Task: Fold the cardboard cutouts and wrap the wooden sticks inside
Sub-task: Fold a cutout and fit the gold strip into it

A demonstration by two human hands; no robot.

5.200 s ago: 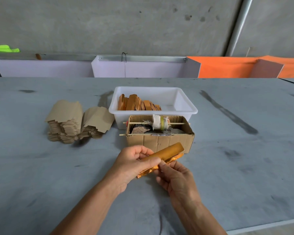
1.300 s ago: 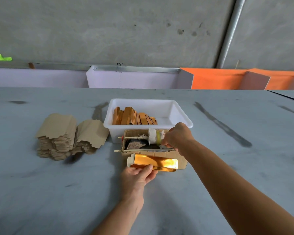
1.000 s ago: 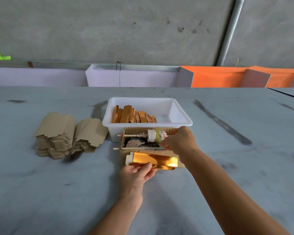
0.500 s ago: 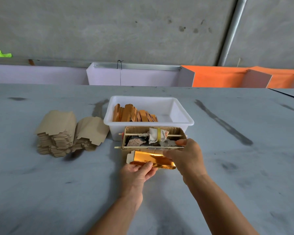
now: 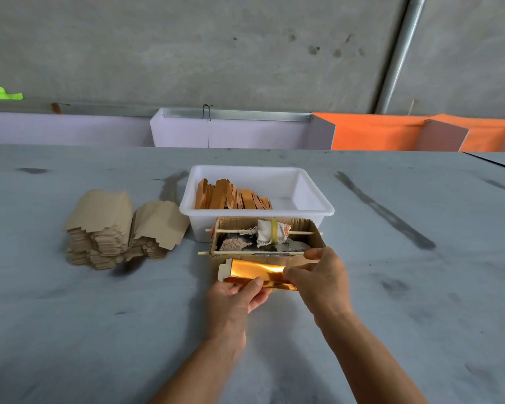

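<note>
While both forearms reach in from the bottom edge, the elbows and everything behind them are cut off, and whatever sits inside the gold wrap (image 5: 257,272) cannot be made out. Left hand (image 5: 236,297) grips the wrap's near edge, thumb on top and fingers curled beneath, out of sight. Right hand (image 5: 321,277) pinches the wrap's right end between thumb and curled fingers, hiding that end completely. Shiny gold foil covers the wrap's outside, catching bright glare, with pale card showing at a notched tab on its left end. Long axis runs left to right, just above the grey table (image 5: 99,330), right in front of the small cardboard box (image 5: 267,240). That box is corrugated brown, holding a cloth bundle (image 5: 270,236) on a thin skewer and some dark lumpy scraps too murky to name. Behind it stands a white plastic tub (image 5: 257,211), smooth and rectangular, with flat orange-brown wooden sticks (image 5: 231,196) leaning along its left side. Off to the left, two stacks of tan cardboard cutouts (image 5: 120,228) sit with stepped, notched edges, matte and flat.
</note>
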